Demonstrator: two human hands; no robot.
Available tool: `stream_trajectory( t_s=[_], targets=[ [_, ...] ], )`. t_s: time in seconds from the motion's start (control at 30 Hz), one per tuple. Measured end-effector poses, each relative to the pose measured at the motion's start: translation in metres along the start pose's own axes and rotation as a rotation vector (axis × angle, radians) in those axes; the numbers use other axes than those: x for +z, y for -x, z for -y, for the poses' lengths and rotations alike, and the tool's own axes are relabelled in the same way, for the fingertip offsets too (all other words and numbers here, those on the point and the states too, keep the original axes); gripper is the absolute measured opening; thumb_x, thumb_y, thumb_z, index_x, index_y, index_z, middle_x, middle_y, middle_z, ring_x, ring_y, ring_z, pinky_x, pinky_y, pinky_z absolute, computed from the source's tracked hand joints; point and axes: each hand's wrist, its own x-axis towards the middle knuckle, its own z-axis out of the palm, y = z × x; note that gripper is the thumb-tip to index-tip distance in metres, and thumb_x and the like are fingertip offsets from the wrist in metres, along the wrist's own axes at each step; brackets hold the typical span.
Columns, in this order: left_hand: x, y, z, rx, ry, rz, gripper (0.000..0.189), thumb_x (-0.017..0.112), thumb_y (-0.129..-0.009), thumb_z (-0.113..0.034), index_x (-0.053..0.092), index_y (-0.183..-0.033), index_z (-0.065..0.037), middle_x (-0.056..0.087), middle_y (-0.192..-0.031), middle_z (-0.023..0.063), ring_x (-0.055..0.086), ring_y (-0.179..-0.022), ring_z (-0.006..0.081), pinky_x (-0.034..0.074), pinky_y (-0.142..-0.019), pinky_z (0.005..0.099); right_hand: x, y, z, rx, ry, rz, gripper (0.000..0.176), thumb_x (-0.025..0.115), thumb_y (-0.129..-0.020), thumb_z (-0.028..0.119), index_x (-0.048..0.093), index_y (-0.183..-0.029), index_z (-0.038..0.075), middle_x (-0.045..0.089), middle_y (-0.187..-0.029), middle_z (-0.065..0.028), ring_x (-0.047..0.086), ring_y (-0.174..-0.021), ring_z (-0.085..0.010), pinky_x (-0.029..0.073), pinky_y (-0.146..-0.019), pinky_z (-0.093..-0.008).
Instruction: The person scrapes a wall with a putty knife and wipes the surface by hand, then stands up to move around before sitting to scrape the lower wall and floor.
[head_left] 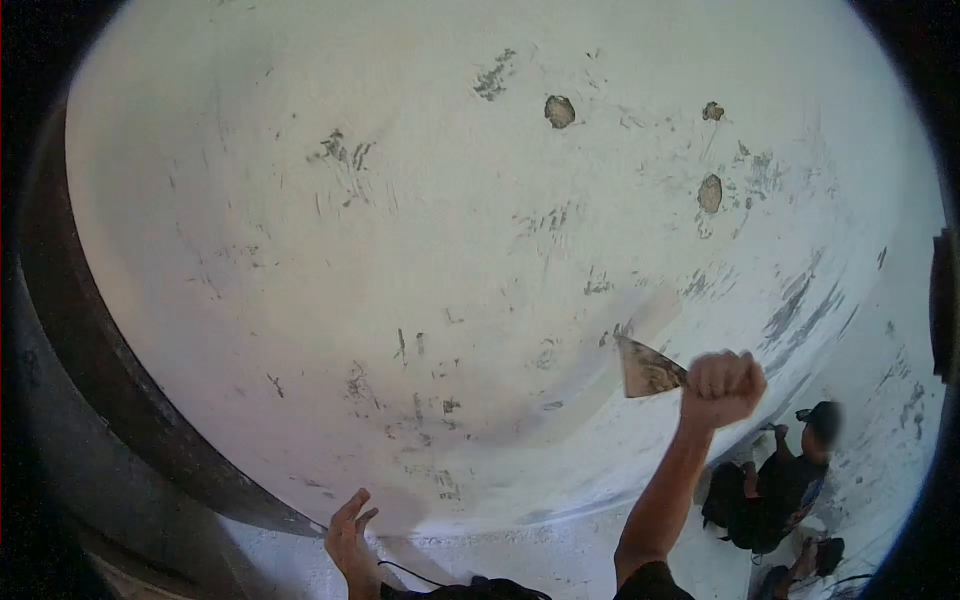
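My right hand [724,390] is closed in a fist round the handle of a scraper [650,370]. Its wide blade points up and left, the upper corner right at a grey scuffed patch on the white wall [470,260]. Low on the left, my left hand [350,535] is held up with thumb and fingers apart and nothing between them, close to the wall's bottom edge. Grey scrape marks are scattered over the wall, and a chipped hole [560,112] shows bare brownish material high up, with two smaller ones to its right.
A person [790,480] in dark clothes and a cap crouches low at the right, facing the wall. A dark curved border [110,340] runs along the wall's left side. Pale, speckled floor [540,555] shows below the wall.
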Motion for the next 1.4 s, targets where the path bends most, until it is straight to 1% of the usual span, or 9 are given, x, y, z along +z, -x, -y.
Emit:
stream_trajectory(
  t_s=[0.1, 0.47, 0.73, 0.77, 0.87, 0.9, 1.07, 1.2, 1.4],
  targets=[
    [0.000, 0.005, -0.003, 0.035, 0.029, -0.024, 0.048, 0.049, -0.089, -0.037, 0.056, -0.108, 0.007, 0.058, -0.113, 0.0220, 0.056, -0.105, 0.0321, 0.049, -0.082, 0.0422, 0.026, 0.004, 0.018, -0.141, -0.044, 0.204, 0.039, 0.035, -0.091, 0.027, 0.032, -0.055, 0.011, 0.027, -0.043, -0.0001, 0.021, -0.034, -0.0099, 0.020, -0.031, -0.0261],
    [-0.010, 0.012, -0.015, -0.069, 0.012, -0.107, 0.042, 0.047, -0.090, -0.030, 0.055, -0.109, 0.007, 0.058, -0.111, 0.0211, 0.057, -0.104, 0.0292, 0.049, -0.081, 0.0407, 0.033, 0.030, -0.030, -0.177, 0.290, 0.136, 0.041, 0.037, -0.089, 0.036, 0.036, -0.057, 0.011, 0.030, -0.042, 0.0002, 0.022, -0.033, -0.0098, 0.022, -0.033, -0.0267],
    [-0.008, 0.016, -0.017, -0.180, 0.006, -0.165, 0.035, 0.043, -0.091, -0.025, 0.056, -0.106, 0.003, 0.059, -0.110, 0.0177, 0.057, -0.103, 0.0275, 0.047, -0.083, 0.0398, 0.017, 0.037, -0.002, -0.399, 0.296, -0.229, 0.044, 0.035, -0.090, 0.039, 0.038, -0.056, 0.012, 0.029, -0.044, 0.0015, 0.022, -0.037, -0.0102, 0.020, -0.036, -0.0279],
    [-0.009, 0.014, -0.013, -0.164, 0.071, -0.161, 0.032, 0.040, -0.092, -0.024, 0.057, -0.103, 0.001, 0.060, -0.110, 0.0155, 0.057, -0.103, 0.0267, 0.046, -0.083, 0.0400, 0.021, 0.031, -0.026, -0.158, 0.217, -0.101, 0.044, 0.036, -0.090, 0.041, 0.036, -0.056, 0.012, 0.029, -0.045, 0.0015, 0.021, -0.037, -0.0108, 0.018, -0.036, -0.0283],
    [-0.023, 0.008, 0.014, -0.229, 0.005, -0.185, 0.037, 0.043, -0.089, -0.029, 0.057, -0.103, 0.002, 0.059, -0.111, 0.0176, 0.056, -0.105, 0.0319, 0.044, -0.087, 0.0432, 0.006, 0.041, -0.013, -0.143, 0.173, -0.216, 0.042, 0.038, -0.091, 0.034, 0.030, -0.057, 0.012, 0.026, -0.043, -0.0004, 0.020, -0.036, -0.0103, 0.019, -0.035, -0.0270],
    [-0.034, 0.011, 0.024, -0.028, 0.128, 0.109, 0.038, 0.039, -0.094, -0.022, 0.048, -0.119, 0.005, 0.051, -0.124, 0.0234, 0.049, -0.116, 0.0333, 0.045, -0.091, 0.0423, 0.006, 0.044, -0.008, -0.160, 0.214, -0.183, 0.041, 0.038, -0.091, 0.032, 0.029, -0.057, 0.012, 0.026, -0.043, -0.0006, 0.020, -0.036, -0.0104, 0.020, -0.034, -0.0272],
    [-0.006, 0.014, -0.004, -0.037, 0.128, 0.121, 0.046, 0.036, -0.095, -0.029, 0.040, -0.125, 0.004, 0.051, -0.123, 0.0229, 0.050, -0.115, 0.0331, 0.044, -0.090, 0.0436, 0.054, 0.050, -0.002, -0.253, 0.590, 0.106, 0.038, 0.044, -0.088, 0.025, 0.034, -0.055, 0.010, 0.029, -0.044, 0.0003, 0.028, -0.035, -0.0120, 0.026, -0.034, -0.0278],
    [0.009, 0.014, -0.011, 0.066, 0.074, 0.216, 0.049, 0.037, -0.094, -0.034, 0.038, -0.127, 0.002, 0.051, -0.123, 0.0226, 0.050, -0.114, 0.0330, 0.043, -0.091, 0.0439, 0.093, 0.038, -0.008, -0.348, 1.201, 0.977, 0.025, 0.055, -0.073, 0.009, 0.042, -0.052, 0.008, 0.033, -0.048, -0.0023, 0.038, -0.040, -0.0173, 0.031, -0.038, -0.0298],
    [0.028, 0.013, -0.015, -0.028, 0.099, 0.195, 0.047, 0.042, -0.094, -0.031, 0.039, -0.127, 0.002, 0.052, -0.122, 0.0231, 0.051, -0.113, 0.0330, 0.043, -0.089, 0.0433, 0.134, -0.054, -0.050, -1.060, 0.983, 1.048, 0.018, 0.050, -0.063, 0.004, 0.039, -0.049, 0.008, 0.028, -0.050, 0.0015, 0.028, -0.038, -0.0127, 0.022, -0.036, -0.0275]
  ],
)
